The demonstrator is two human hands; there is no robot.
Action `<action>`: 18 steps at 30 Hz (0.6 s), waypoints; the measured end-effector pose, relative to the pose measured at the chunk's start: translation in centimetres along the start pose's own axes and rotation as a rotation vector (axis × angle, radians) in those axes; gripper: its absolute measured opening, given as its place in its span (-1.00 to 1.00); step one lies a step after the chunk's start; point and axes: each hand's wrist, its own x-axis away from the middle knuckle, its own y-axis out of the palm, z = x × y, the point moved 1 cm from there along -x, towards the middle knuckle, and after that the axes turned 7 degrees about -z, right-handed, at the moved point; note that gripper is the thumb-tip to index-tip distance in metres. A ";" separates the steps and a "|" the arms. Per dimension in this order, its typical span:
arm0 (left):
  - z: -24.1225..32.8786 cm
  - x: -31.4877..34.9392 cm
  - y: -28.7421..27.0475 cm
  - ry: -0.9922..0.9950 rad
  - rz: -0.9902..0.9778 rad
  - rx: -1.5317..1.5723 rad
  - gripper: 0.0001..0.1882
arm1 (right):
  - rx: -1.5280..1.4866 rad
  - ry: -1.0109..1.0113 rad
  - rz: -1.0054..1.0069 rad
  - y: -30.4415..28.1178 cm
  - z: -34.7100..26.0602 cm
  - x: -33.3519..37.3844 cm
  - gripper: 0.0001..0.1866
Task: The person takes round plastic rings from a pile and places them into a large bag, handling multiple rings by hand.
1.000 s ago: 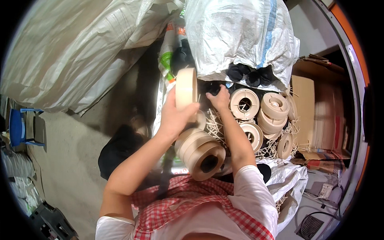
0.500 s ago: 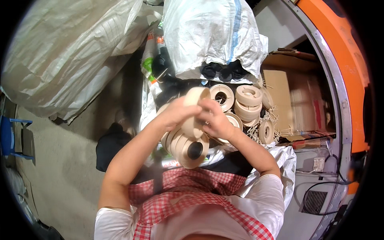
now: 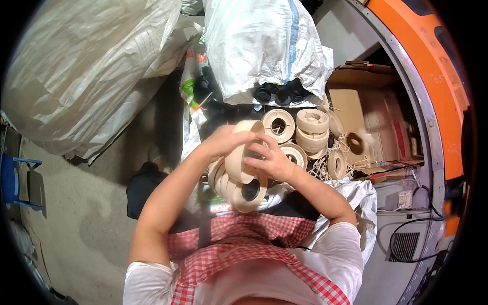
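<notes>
While the left hand (image 3: 223,142) clamps a cream ring (image 3: 236,165) that the right hand (image 3: 277,162) touches, its grip unclear, stacked rings (image 3: 245,204) lie partly blocked, a white sack (image 3: 254,51) beyond.

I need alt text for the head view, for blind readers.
A person's left hand grips a cream ring, the right hand at its open side, over a row of similar rings. Black parts show at the mouth of a white sack.
</notes>
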 end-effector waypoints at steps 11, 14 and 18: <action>-0.3 0.3 1.7 0.211 0.085 -0.383 -0.45 | -1.756 1.269 0.267 1.5 0.8 0.1 -0.41; -0.7 -0.3 0.6 0.058 0.030 0.011 -0.58 | -0.555 0.548 0.063 1.1 -0.1 0.2 -0.46; -0.5 -0.6 1.3 0.100 -0.043 -0.089 -0.50 | -0.430 0.445 0.118 1.7 -0.1 1.0 -0.41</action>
